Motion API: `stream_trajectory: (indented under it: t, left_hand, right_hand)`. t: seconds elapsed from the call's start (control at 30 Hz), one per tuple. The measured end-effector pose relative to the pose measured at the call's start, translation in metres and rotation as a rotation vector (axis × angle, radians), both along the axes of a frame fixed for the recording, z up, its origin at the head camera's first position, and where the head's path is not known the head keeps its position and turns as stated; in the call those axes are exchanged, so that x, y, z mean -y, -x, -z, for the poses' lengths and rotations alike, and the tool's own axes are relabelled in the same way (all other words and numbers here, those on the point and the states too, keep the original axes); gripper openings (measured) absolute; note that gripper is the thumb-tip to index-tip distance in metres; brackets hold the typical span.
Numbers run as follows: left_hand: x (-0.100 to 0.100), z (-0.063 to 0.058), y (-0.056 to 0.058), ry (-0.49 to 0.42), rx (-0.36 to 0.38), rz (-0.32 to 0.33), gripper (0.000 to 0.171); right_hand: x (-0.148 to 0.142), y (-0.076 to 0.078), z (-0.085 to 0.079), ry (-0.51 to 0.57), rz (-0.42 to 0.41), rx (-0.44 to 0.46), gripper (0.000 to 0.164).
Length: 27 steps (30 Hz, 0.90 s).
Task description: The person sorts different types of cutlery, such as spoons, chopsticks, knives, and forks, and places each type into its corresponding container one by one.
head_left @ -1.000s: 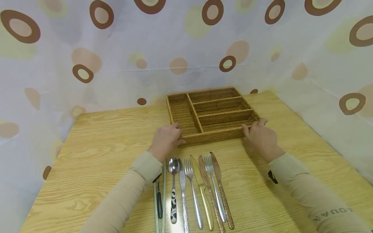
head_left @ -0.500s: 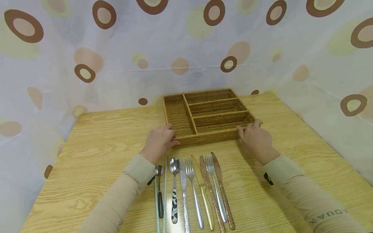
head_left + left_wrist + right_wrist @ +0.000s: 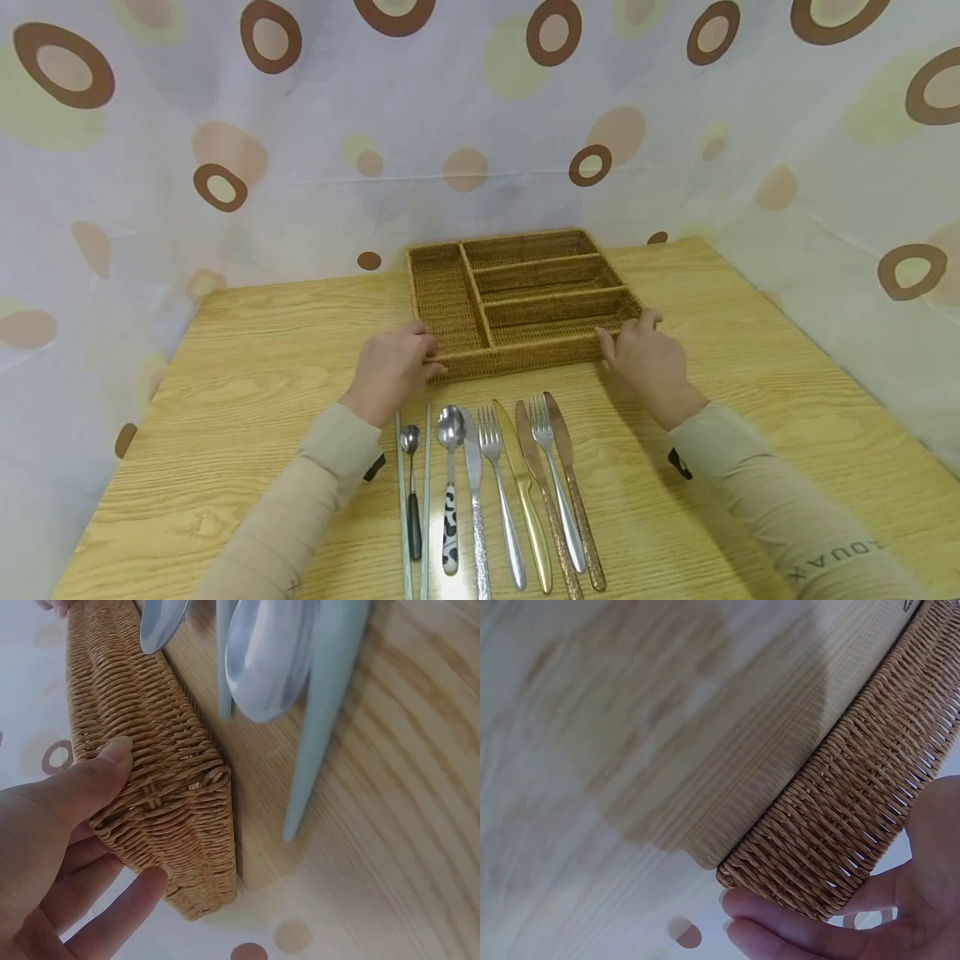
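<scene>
A brown wicker cutlery tray with several compartments lies toward the back of the table. My left hand grips its front left corner. In the left wrist view the thumb presses the woven front wall and the fingers lie along the side. At the front right corner my right hand holds the tray, its fingers reaching round the woven end in the right wrist view. Nothing lies in the tray's compartments.
In front of the tray lies a row of cutlery: pale green chopsticks, a small spoon, a larger spoon, forks and several knives, one gold. A patterned cloth hangs behind the wooden table.
Both hands have shifted left with the tray, which slides a short way along the table. The small spoon, earlier partly behind the left sleeve, now shows whole. The cutlery keeps its place.
</scene>
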<state>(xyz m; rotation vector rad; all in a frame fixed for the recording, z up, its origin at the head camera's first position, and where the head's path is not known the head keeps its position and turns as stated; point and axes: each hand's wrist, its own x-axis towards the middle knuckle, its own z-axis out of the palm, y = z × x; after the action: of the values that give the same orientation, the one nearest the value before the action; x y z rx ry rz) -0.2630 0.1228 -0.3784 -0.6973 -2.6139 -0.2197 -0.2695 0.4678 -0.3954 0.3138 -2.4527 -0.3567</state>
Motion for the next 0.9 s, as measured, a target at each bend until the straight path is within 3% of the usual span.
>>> stream_trajectory:
  t: [0.23, 0.57, 0.77, 0.9]
  left_hand:
    - [-0.001, -0.001, -0.001, -0.02, 0.008, -0.002, 0.026]
    - [-0.001, -0.002, -0.003, -0.02, 0.033, -0.023, 0.027]
    - [-0.001, -0.001, -0.003, -0.03, 0.013, -0.018, 0.029]
    - [-0.001, 0.0, -0.003, -0.038, 0.015, -0.018, 0.03]
  right_hand:
    - [-0.003, 0.002, -0.003, 0.094, 0.036, 0.158, 0.061]
    - [-0.005, 0.003, -0.003, 0.086, 0.015, 0.146, 0.06]
    - [-0.009, 0.005, -0.006, 0.111, 0.021, 0.263, 0.063]
    - [-0.011, 0.006, -0.007, 0.116, 0.015, 0.289, 0.064]
